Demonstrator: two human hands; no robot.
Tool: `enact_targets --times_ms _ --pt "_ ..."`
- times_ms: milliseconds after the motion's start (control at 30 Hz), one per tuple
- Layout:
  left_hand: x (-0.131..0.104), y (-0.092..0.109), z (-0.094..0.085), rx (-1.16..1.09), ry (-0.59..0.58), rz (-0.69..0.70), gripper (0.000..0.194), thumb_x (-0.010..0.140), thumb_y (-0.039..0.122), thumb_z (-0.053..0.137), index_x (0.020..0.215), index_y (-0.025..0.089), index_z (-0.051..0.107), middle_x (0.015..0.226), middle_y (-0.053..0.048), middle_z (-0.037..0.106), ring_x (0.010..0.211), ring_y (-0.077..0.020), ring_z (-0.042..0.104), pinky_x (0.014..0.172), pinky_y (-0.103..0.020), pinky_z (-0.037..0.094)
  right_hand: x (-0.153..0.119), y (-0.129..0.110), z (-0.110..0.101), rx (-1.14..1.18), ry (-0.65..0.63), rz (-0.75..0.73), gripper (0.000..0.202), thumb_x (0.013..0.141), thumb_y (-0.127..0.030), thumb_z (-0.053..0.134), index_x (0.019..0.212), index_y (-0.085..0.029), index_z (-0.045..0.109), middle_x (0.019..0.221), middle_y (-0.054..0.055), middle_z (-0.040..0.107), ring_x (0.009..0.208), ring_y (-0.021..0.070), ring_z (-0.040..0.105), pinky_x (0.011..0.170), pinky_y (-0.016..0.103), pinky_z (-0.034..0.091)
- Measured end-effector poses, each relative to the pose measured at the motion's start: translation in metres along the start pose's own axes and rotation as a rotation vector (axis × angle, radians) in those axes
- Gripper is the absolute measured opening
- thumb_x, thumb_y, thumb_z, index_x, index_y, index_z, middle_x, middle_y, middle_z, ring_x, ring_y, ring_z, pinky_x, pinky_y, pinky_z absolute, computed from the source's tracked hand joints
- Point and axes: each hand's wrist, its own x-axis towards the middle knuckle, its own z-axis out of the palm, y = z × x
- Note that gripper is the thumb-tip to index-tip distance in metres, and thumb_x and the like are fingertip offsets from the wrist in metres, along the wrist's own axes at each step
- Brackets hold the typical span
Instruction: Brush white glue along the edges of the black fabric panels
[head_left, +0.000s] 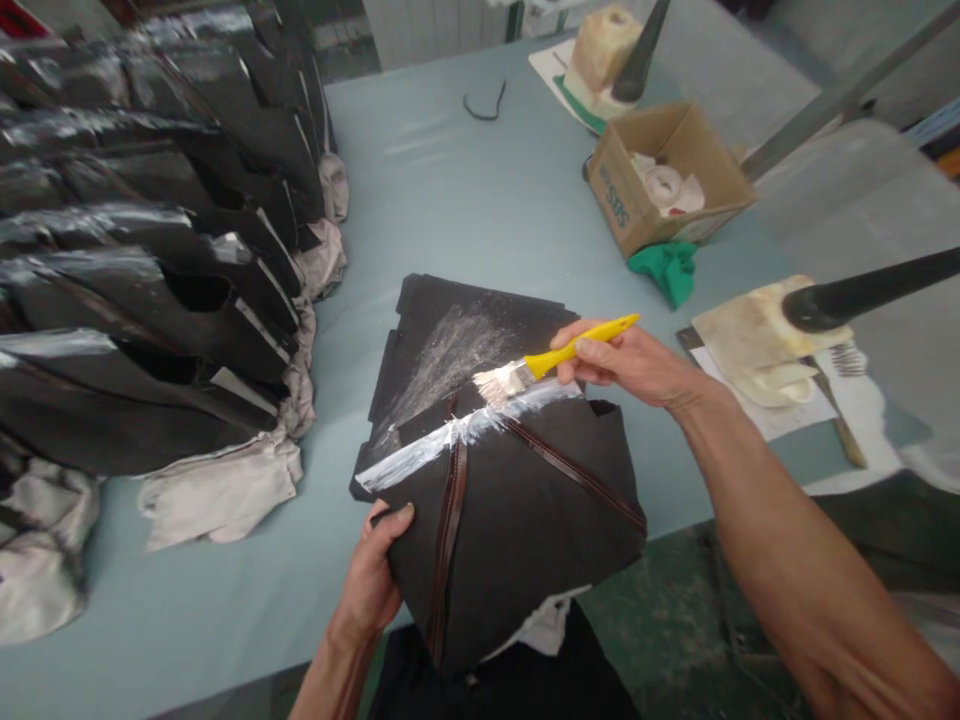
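My right hand grips a yellow-handled paintbrush. Its bristles, loaded with white paste, touch a wet white band across a dark fabric panel with brown leather-like strips. With the thumb on top, my left hand pinches this panel at its lower left edge. Beneath the band, farther from me, lies a flat dark board with notched edges and pale streaks over its surface. Light grey cloth shows under the panel's near end, which hangs over the table edge by my lap.
Several dark pieces with white-smeared edges stand in rows at left, grey cloth hanging from them. On the right are a cardboard box, a green cloth, a paste-stained container with a black handle-like bar, and a fork.
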Motion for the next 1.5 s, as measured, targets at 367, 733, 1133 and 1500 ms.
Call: enact_targets --times_ms 367,733,1133,1500 --pt "-0.011 -0.004 0.0 -0.034 -0.075 0.02 0.04 0.06 0.036 0.098 0.091 0.018 0.08 0.082 -0.005 0.084 0.072 -0.0239 0.079 0.07 -0.03 0.066 -0.023 0.001 0.012 -0.11 0.201 0.038 0.052 0.088 -0.067 0.082 0.106 -0.019 0.074 0.073 0.004 0.071 0.055 0.0134 0.05 0.047 0.023 0.038" --pt "-0.036 -0.01 -0.003 0.157 -0.089 0.144 0.049 0.078 0.046 0.088 0.118 0.019 0.079 0.105 -0.009 0.084 0.096 -0.0298 0.078 0.083 -0.034 0.062 -0.064 -0.028 0.088 -0.228 0.682 -0.276 0.021 0.098 -0.047 0.076 0.097 -0.026 0.075 0.068 0.001 0.071 0.054 0.0188 0.062 0.048 0.029 0.047" --pt "-0.056 0.002 0.018 0.428 -0.004 0.371 0.039 0.077 0.053 0.083 0.099 0.02 0.086 0.1 -0.009 0.083 0.106 -0.0341 0.073 0.1 -0.038 0.055 -0.107 -0.094 0.171 -1.015 0.607 -0.331 0.017 0.106 -0.049 0.064 0.102 -0.035 0.074 0.074 -0.003 0.076 0.058 0.0227 0.073 0.063 0.038 0.062" --pt "-0.058 0.005 0.023 0.395 -0.041 0.373 0.03 0.073 0.05 0.084 0.086 0.023 0.086 0.087 -0.008 0.082 0.09 -0.0332 0.074 0.089 -0.037 0.058 -0.086 -0.093 0.171 -0.988 0.46 -0.415 0.016 0.103 -0.05 0.072 0.1 -0.034 0.072 0.081 -0.001 0.078 0.058 0.0236 0.072 0.064 0.039 0.063"
